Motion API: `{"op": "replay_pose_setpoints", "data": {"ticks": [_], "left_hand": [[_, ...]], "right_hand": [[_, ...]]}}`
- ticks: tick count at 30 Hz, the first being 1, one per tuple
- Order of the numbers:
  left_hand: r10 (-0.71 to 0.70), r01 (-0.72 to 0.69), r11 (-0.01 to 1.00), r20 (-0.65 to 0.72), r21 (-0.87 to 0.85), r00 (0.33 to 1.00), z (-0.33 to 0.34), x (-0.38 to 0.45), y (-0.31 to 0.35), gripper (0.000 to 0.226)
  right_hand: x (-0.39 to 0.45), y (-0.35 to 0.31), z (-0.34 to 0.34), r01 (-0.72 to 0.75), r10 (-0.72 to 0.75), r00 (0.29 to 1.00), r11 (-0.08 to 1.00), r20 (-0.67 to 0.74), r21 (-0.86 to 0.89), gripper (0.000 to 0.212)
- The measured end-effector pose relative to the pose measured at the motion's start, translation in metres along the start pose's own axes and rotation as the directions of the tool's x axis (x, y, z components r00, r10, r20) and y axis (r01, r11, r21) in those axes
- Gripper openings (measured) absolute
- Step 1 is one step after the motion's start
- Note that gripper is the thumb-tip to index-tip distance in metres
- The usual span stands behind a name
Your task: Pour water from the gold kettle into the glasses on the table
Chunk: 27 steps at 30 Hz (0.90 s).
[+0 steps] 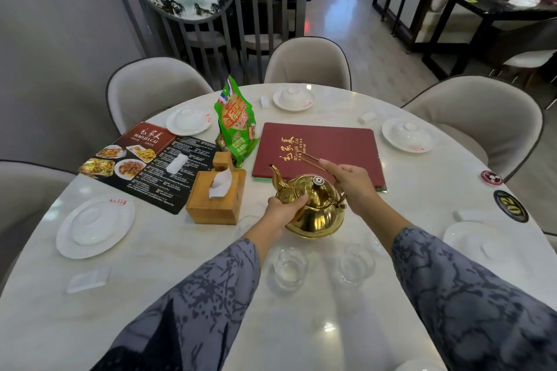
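The gold kettle (pixel 313 208) stands upright on the white round table (pixel 301 325), its spout pointing away to the far left. My left hand (pixel 284 208) presses against the kettle's left side below the spout. My right hand (pixel 351 185) grips the thin gold handle, which is swung back over the red menu. Two small clear glasses stand close to me between my forearms, one (pixel 290 268) on the left and one (pixel 355 268) on the right. Both are just in front of the kettle's base.
A wooden tissue box (pixel 215 199) stands left of the kettle, with a green snack bag (pixel 238 123) behind it. A red menu (pixel 319 150) and a dark photo menu (pixel 144 163) lie flat. White covered plates (pixel 95 224) ring the table. Grey chairs (pixel 307 63) surround it.
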<state>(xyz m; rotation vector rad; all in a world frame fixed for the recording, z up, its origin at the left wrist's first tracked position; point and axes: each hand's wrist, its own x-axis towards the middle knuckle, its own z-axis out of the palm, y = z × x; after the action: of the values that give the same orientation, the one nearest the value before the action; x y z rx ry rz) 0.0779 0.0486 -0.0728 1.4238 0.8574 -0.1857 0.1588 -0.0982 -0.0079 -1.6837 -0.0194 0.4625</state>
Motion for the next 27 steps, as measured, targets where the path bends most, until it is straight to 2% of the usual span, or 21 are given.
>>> {"op": "replay_pose_setpoints", "data": {"ticks": [6, 9, 14, 19, 25, 27], "left_hand": [[-0.035, 0.036, 0.998, -0.022, 0.053, 0.999, 0.011, 0.019, -0.019, 0.118], [-0.050, 0.051, 0.998, -0.021, 0.048, 0.999, 0.015, 0.022, -0.024, 0.117], [-0.053, 0.053, 0.999, -0.022, 0.011, 0.998, 0.020, 0.047, -0.040, 0.127], [-0.067, 0.067, 0.997, 0.019, -0.029, 0.998, 0.023, 0.031, -0.037, 0.110], [-0.084, 0.085, 0.996, 0.012, -0.023, 0.996, 0.023, 0.049, -0.054, 0.111], [-0.075, 0.075, 0.997, 0.006, -0.016, 0.997, 0.022, 0.033, -0.045, 0.106]], "right_hand": [[0.009, 0.022, -0.004, -0.013, 0.012, 0.999, 1.000, -0.051, -0.012, 0.050], [0.013, 0.030, -0.006, -0.005, 0.004, 0.999, 1.000, -0.054, -0.020, 0.052], [0.020, 0.034, -0.009, 0.028, -0.029, 0.999, 0.999, -0.034, -0.035, 0.054], [0.022, 0.038, -0.008, 0.071, -0.070, 0.998, 0.994, 0.004, -0.088, 0.051], [0.018, 0.040, -0.009, 0.116, -0.116, 0.993, 0.984, 0.005, -0.137, 0.051], [0.016, 0.037, -0.007, 0.101, -0.103, 0.995, 0.979, -0.001, -0.177, 0.050]]}}
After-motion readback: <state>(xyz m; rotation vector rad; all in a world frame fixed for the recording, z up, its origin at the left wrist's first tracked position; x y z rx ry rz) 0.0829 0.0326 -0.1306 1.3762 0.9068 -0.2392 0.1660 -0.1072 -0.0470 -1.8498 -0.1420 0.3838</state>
